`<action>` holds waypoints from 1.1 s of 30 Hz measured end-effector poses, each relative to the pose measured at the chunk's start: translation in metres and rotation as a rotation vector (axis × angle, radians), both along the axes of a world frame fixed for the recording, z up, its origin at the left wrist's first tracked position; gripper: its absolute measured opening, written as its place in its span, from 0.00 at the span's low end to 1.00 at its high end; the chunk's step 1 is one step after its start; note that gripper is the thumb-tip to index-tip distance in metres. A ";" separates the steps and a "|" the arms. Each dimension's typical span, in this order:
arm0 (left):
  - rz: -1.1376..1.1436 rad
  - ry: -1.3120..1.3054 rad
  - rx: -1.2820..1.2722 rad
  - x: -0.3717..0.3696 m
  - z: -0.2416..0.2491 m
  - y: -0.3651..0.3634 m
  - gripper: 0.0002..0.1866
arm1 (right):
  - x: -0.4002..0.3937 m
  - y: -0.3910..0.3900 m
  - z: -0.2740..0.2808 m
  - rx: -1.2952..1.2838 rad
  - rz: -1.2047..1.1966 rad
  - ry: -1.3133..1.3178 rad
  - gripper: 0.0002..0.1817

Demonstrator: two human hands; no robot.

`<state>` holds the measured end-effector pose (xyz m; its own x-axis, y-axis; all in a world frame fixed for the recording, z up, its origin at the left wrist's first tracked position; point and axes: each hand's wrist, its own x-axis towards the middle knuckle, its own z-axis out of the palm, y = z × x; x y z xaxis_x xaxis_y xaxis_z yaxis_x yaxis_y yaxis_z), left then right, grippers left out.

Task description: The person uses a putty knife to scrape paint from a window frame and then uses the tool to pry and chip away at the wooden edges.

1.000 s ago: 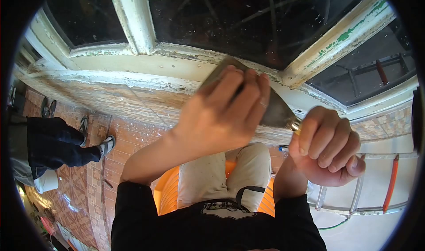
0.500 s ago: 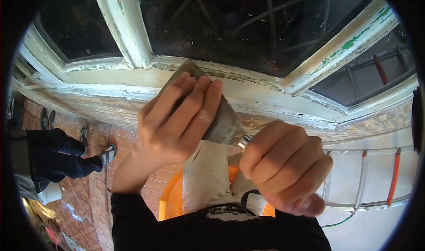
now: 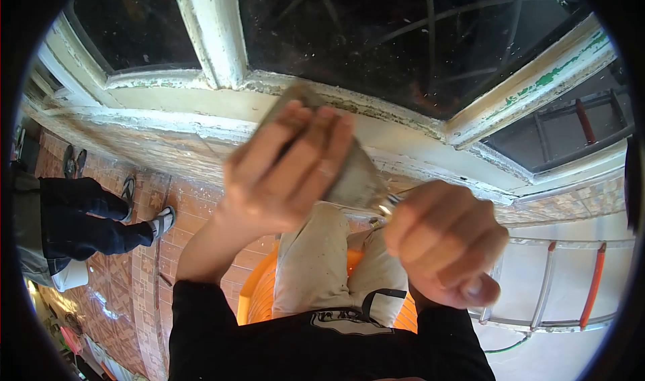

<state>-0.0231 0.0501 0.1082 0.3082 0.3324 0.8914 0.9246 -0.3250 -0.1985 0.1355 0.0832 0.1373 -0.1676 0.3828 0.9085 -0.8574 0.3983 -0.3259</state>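
Observation:
A wide-bladed putty knife (image 3: pixel 356 178) lies slantwise against the lower rail of an old window frame (image 3: pixel 396 122). Its grey blade reaches up to the chipped paint along the glass edge. My left hand (image 3: pixel 285 173) presses on the blade, fingers bent over its face and the thumb hidden. In a closed fist, my right hand (image 3: pixel 447 240) grips the handle; only the shiny metal collar shows beside the knuckles. Both hands are slightly blurred.
Dark glass panes (image 3: pixel 376 45) sit between peeling white bars. Under me is an orange chair (image 3: pixel 252 290). A ladder (image 3: pixel 544 283) lies at the right. On the left, a person in dark trousers (image 3: pixel 87 216) is beside a white bucket (image 3: pixel 70 275) on the tiled floor.
The whole view has shifted, so the frame and hands appear farther right. Both hands keep their hold on the putty knife, its blade still at the same stretch of rail.

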 end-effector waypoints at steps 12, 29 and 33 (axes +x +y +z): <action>-0.088 -0.066 -0.057 0.006 0.013 -0.006 0.23 | 0.010 -0.021 0.026 -0.044 -0.138 -0.123 0.22; -0.099 -0.081 -0.032 0.002 0.009 -0.006 0.20 | 0.007 -0.027 0.023 -0.046 -0.164 -0.106 0.21; -0.106 -0.099 -0.020 0.005 0.008 -0.005 0.19 | 0.005 -0.028 0.022 -0.068 -0.164 -0.085 0.21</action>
<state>-0.0183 0.0455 0.1163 0.2533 0.3208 0.9127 0.8996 -0.4250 -0.1003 0.1402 0.0554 0.1597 -0.1732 0.4714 0.8648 -0.7510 0.5049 -0.4256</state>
